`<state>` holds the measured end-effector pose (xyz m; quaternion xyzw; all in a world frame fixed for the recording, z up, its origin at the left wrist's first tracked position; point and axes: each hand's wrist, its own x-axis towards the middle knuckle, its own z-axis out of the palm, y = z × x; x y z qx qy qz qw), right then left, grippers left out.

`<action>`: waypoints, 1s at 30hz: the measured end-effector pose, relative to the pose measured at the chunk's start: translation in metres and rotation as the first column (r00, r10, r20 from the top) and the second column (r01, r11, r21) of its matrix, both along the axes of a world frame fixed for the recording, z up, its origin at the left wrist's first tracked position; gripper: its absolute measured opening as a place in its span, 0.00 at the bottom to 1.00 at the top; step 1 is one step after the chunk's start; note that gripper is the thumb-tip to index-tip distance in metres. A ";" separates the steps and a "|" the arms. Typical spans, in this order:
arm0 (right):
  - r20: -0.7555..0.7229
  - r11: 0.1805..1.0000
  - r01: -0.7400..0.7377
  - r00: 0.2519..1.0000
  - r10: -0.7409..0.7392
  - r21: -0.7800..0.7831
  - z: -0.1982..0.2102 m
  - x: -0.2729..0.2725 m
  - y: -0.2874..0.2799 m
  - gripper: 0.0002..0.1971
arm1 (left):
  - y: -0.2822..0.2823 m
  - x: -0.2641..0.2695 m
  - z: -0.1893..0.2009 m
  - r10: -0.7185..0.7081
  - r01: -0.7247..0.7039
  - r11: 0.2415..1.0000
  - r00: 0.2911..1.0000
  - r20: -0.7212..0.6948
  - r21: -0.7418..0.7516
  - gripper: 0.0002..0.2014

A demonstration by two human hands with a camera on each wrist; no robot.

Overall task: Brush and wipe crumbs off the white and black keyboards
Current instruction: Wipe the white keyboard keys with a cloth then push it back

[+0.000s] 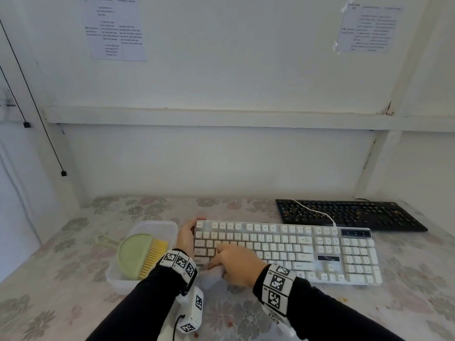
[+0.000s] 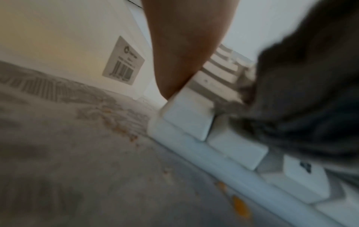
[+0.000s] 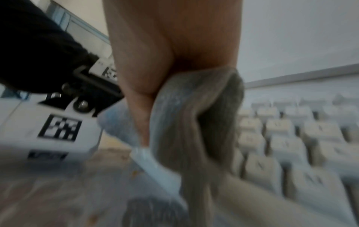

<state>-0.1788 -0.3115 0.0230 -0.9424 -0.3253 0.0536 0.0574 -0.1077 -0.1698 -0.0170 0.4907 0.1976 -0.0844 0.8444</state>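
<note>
The white keyboard [image 1: 290,249] lies across the middle of the table, its keys [image 3: 303,145] filling the right wrist view. My left hand [image 1: 187,236] grips its left end, thumb on the top corner. My right hand [image 1: 236,264] holds a grey cloth [image 1: 214,274] bunched against the keyboard's lower left keys; the cloth [image 3: 194,122] hangs from the palm. Behind and to the right lies the black keyboard [image 1: 349,214], dotted with orange crumbs. Orange crumbs [image 2: 120,127] lie on the table beside the white keyboard's edge [image 2: 194,147].
A clear plastic tub [image 1: 145,252] left of the white keyboard holds a green brush with yellow bristles [image 1: 139,255]. The white keyboard's cable [image 1: 317,212] runs over the black keyboard. The floral tablecloth [image 1: 73,279] covers the table, with white walls behind and at the sides.
</note>
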 end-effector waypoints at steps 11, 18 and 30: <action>0.039 0.993 0.086 0.995 -0.089 0.080 0.005 0.007 0.006 0.19 | 0.001 0.000 -0.001 0.023 -0.023 1.000 0.999 0.034 -0.005 0.08; -0.041 0.980 0.023 0.999 -0.032 -0.196 -0.002 -0.007 -0.014 0.22 | -0.002 -0.005 0.005 -0.060 0.058 0.996 0.998 -0.035 -0.068 0.12; 0.145 0.920 0.278 0.934 -0.326 0.276 0.025 0.003 -0.038 0.15 | -0.009 -0.007 0.009 0.144 -0.202 0.947 0.962 0.234 0.249 0.13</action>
